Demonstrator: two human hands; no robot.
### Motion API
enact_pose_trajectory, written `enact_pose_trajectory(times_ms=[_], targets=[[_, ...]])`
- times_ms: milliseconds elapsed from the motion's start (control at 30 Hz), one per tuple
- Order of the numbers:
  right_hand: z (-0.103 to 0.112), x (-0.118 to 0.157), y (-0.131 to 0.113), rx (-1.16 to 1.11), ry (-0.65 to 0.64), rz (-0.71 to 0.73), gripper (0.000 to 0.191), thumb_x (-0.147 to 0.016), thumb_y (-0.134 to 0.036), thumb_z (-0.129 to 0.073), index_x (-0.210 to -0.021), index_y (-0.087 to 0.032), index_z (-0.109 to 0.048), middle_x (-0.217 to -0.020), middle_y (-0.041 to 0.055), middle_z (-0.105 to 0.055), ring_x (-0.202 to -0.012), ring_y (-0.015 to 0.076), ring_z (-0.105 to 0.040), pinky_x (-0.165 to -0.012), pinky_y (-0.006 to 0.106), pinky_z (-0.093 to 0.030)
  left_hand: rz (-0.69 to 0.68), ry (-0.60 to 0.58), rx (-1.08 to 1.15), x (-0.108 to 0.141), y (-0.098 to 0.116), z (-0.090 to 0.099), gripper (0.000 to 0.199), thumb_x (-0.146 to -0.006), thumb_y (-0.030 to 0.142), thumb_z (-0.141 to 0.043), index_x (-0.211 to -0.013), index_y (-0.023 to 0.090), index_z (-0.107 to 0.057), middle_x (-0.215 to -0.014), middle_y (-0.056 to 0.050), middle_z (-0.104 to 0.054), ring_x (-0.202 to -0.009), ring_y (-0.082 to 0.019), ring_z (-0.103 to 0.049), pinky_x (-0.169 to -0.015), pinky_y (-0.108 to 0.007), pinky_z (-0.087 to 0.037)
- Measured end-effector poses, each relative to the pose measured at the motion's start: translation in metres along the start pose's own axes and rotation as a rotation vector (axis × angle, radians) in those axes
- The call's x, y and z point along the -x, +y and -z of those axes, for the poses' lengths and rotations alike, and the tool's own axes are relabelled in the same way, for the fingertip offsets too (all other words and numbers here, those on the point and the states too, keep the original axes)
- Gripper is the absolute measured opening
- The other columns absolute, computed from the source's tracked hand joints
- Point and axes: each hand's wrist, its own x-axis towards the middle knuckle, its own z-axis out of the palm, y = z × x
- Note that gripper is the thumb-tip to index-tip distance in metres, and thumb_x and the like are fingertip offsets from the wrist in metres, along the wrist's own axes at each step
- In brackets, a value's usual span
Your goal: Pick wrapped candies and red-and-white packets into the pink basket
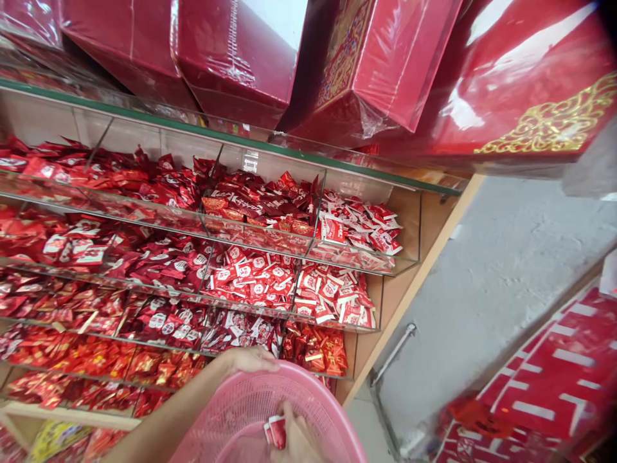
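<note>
My left hand (251, 359) grips the far rim of a pink plastic basket (332, 399), its fingers curled over the edge. Inside that basket is my right hand (297, 438), somewhat blurred, closed on a small red-and-white wrapped candy (276, 431). The part of the basket floor that shows holds no other packet, though my right hand and the frame's lower edge hide some of it. Just beyond the rim, clear shelf compartments hold similar red-and-white wrapped candies (332, 296) and some red-and-gold ones (318, 347).
Tiered clear bins of wrapped candies (159, 263) fill the left. Above them, a glass shelf (231, 138) carries large red gift boxes (385, 64). A wooden side panel (409, 299) ends the rack. To the right are a grey wall (511, 238) and red-and-white packaging (554, 360).
</note>
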Motion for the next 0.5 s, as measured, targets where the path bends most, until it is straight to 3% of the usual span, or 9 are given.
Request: enact_pose_trajectory(times_ms=[167,300,500], targets=[[-0.001,-0.001,-0.002,-0.173,0.026,0.054,0.038,-0.063,-0.026,-0.051,-0.098,-0.022,-0.038,-0.073,0.0008,-0.06,-0.067,0.018,-0.057,-0.053,0.024,-0.035,0.001,0.028,-0.02,-0.001,-0.004,0.002,0.041,-0.058,0.053,-0.063,-0.079,0.018,-0.068,-0.07,-0.002,-0.064,-0.062,-0.015,-0.055,-0.061,-0.025,-0.041],[0.001,0.0,-0.004,-0.263,0.025,0.111,0.029,-0.064,-0.025,-0.053,-0.088,-0.022,-0.038,-0.072,-0.0029,-0.059,-0.061,0.0123,-0.054,-0.052,0.02,-0.032,0.012,0.041,-0.003,0.002,0.001,0.0,0.043,-0.056,0.053,-0.065,-0.078,0.017,-0.068,-0.069,0.0,-0.063,-0.062,-0.014,-0.055,-0.062,-0.025,-0.041],[0.012,0.001,-0.001,-0.088,0.128,0.075,0.031,-0.072,-0.028,-0.047,-0.101,-0.023,-0.039,-0.078,0.0025,-0.06,-0.071,0.0194,-0.057,-0.059,0.026,-0.036,0.01,0.015,0.018,0.007,0.006,-0.001,0.044,-0.056,0.053,-0.065,-0.079,0.015,-0.068,-0.07,-0.001,-0.064,-0.063,-0.014,-0.054,-0.063,-0.025,-0.04]])
